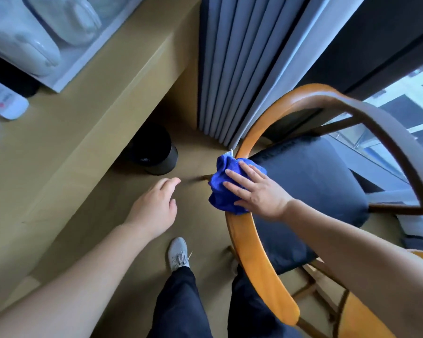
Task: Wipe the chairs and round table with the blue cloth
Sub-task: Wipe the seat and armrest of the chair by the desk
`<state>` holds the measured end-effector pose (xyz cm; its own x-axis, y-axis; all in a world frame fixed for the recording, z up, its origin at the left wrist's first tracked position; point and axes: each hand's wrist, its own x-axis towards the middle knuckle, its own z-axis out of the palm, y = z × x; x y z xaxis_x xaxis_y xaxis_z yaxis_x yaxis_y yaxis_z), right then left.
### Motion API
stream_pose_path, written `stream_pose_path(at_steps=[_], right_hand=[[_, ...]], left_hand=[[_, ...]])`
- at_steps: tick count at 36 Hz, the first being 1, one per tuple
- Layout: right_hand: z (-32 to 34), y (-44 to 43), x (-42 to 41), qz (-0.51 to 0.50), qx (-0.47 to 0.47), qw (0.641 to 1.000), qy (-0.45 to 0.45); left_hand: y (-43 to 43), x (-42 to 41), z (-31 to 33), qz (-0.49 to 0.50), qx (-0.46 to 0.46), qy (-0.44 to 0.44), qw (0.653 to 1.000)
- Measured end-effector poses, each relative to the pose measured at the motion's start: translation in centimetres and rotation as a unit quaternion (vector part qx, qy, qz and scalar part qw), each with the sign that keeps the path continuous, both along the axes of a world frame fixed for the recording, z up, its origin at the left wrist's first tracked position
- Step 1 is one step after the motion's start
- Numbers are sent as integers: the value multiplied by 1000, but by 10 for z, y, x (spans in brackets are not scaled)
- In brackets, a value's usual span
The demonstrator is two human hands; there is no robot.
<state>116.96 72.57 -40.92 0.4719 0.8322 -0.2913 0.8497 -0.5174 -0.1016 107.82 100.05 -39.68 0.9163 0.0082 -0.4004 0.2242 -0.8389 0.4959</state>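
**Blue cloth on chair rail, centre of frame**

- Blue cloth (221, 191): bunched, draped over the curved wooden top rail of the chair (248, 242), just right of frame centre. A small white tag shows at its upper edge.
- Right hand (257, 189): lies flat on the cloth and presses it against the rail. Its fingers (235, 174) are straight and spread wide, not curled round the fabric. The forearm enters from the lower right.
- Left hand (154, 206): left of the cloth and apart from it, above the floor (122, 215). Fingers relaxed, slightly bent, holding nothing. The forearm enters from the lower left.
- Chair, further: orange-brown bentwood frame looping from lower centre to the right edge; dark blue seat cushion (310, 181) inside the loop, right of the cloth.
- Worktop (83, 132): pale wood, filling the left of the frame. A white remote control (7, 103) lies on it at the far left.
- Waste bin (156, 152): black, round, on the floor at the worktop's edge, upper left of the cloth.
- Curtain (242, 57): grey, pleated, top centre.
- Window (405, 98): upper right.
- Shoe (178, 252): grey, laced, lower centre, with dark trousers below it.
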Motion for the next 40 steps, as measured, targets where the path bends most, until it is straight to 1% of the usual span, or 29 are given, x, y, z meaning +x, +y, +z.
stream_pose_path(at_steps=[2, 3, 7, 9, 11, 14, 17, 20, 25, 33, 37, 40], right_hand=[[-6, -3, 6, 53, 26, 998, -27], [-7, -3, 9, 70, 24, 997, -30], [-7, -13, 18, 124, -43, 991, 0], [-8, -19, 26, 178, -78, 981, -7], [-9, -21, 33, 210, -96, 973, -17], [-7, -16, 39, 229, -89, 969, -30], [-7, -11, 44, 283, -56, 956, -55], [-12, -10, 51, 316, -37, 947, -48], [-23, -4, 66, 301, -96, 948, -28], [-22, 10, 91, 239, -84, 964, -82], [-16, 13, 113, 194, -97, 972, -92], [-14, 13, 123, 185, -95, 975, -85]], left_hand=[[-5, -6, -1, 28, 2, -1, 1000], [-9, -9, -1, 38, 3, 2, 999], [-22, -19, -3, 52, 14, 17, 998], [-29, -20, -5, 60, 11, 13, 998], [-35, -19, -7, 69, 6, 7, 998], [-44, -16, -9, 78, -2, -2, 997], [-50, -13, -11, 80, -8, -15, 997], [-51, -8, -12, 76, -6, -26, 997], [-53, -1, -13, 87, 7, -31, 996], [-50, 13, -14, 91, 21, -33, 995], [-51, 22, -13, 91, 28, -27, 995], [-56, 31, -10, 93, 32, -21, 995]])
